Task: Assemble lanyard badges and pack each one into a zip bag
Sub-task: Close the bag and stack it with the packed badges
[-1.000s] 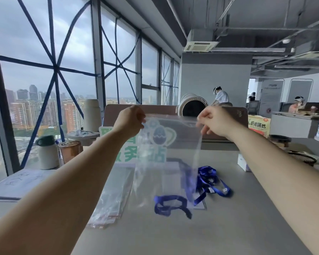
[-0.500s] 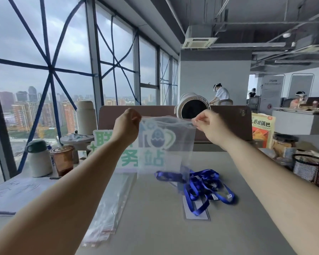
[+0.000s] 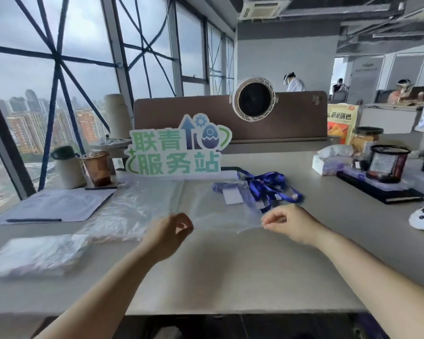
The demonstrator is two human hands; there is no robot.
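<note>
- Zip bag, clear and almost invisible against the grey table, lies spread flat between the person's two hands, its far end reaching the blue lanyard and a white card.
- One blue loop and the card show through the film; whether they sit inside the bag or merely under it cannot be told from this view.
- Thin film of this kind is likely feather-light, limp and slick. It will sag, cling and fold on itself, so the best hold is probably the stiffer zip strip at the mouth, one pinch at each corner.
- Left hand hovers low over the table at the bag's near-left corner, fingers curled in, thumb and forefinger closed on the edge of the film.
- Right hand mirrors it at the near-right corner, wrist bent inward, fingertips nipping the plastic — both forearms stretch forward, well apart.
- Spare bags lie in a loose sheaf just left of the work, in front of a green-lettered desk sign.
</note>
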